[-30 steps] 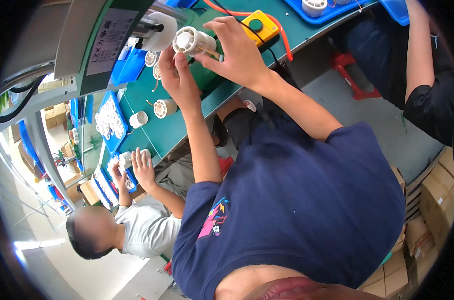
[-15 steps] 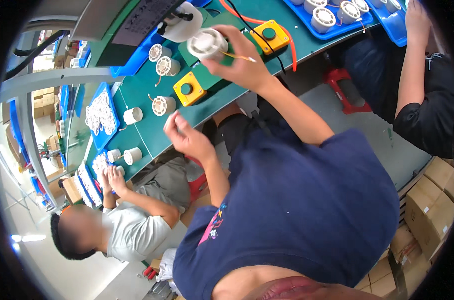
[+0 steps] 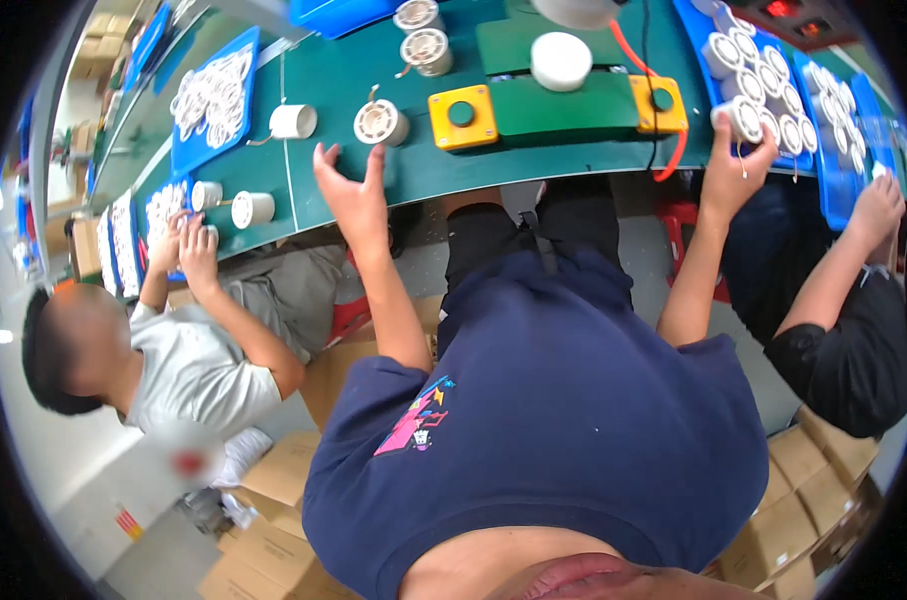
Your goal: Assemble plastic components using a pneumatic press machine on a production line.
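Note:
A white round plastic housing [image 3: 740, 119], with vents in its face and a thin wire hanging from it, is gripped in the fingers of my right hand [image 3: 734, 180] at the near edge of a blue tray. My left hand [image 3: 356, 200] is open and empty, fingers apart, just short of a similar white housing [image 3: 381, 122] on the green table [image 3: 319, 170]. Between my hands is a green fixture [image 3: 569, 108] with a plain white round piece [image 3: 561, 62] on it. A yellow button box [image 3: 464, 118] and another button box [image 3: 660, 103] flank the fixture.
The blue tray [image 3: 707, 50] at right holds several white housings. Another blue tray [image 3: 247, 95], full of white rings, lies at left. A co-worker's hands [image 3: 196, 250] work at far left; another co-worker's hand [image 3: 877, 210] is at right. A red hose [image 3: 682, 155] drops over the edge.
My right hand has carried the white housing from beside the machine rightward to the blue tray. My left hand has come beside the housing on the table. The view has turned.

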Demonstrator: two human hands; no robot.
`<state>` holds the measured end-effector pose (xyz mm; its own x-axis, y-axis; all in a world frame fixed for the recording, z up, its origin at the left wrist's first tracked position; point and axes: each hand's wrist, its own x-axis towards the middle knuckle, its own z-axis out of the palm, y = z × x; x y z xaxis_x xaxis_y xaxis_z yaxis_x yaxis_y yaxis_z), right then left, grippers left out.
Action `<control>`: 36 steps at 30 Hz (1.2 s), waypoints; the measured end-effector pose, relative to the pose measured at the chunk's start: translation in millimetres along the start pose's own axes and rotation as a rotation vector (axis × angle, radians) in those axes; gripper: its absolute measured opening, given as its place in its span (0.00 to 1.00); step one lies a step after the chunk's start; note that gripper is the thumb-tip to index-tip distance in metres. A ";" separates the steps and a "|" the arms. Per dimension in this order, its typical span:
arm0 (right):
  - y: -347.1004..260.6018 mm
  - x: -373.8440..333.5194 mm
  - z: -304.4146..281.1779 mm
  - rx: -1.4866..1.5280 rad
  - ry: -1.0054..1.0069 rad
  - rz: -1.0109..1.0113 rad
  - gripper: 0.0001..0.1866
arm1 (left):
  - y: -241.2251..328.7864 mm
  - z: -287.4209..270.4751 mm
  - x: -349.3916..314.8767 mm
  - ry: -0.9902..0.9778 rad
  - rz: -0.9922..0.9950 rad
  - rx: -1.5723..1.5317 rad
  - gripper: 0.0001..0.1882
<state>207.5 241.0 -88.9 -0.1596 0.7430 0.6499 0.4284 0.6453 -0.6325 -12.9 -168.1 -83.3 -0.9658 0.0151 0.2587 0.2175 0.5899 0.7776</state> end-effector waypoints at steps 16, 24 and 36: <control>21.8 2.6 26.9 -0.341 0.063 -0.050 0.37 | 18.3 45.8 9.3 0.017 0.099 -0.045 0.43; 9.9 -11.6 1.4 -0.195 -0.001 -0.053 0.36 | 20.4 13.8 -11.5 0.147 0.077 -0.092 0.34; 17.0 -11.6 14.0 -0.128 0.086 -0.005 0.38 | -88.1 -70.8 19.5 0.616 -0.174 0.275 0.50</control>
<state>204.2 245.8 -113.1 -0.0877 0.7187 0.6897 0.5382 0.6168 -0.5743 -41.0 -277.0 -106.2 -0.7098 -0.5108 0.4850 -0.0551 0.7267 0.6847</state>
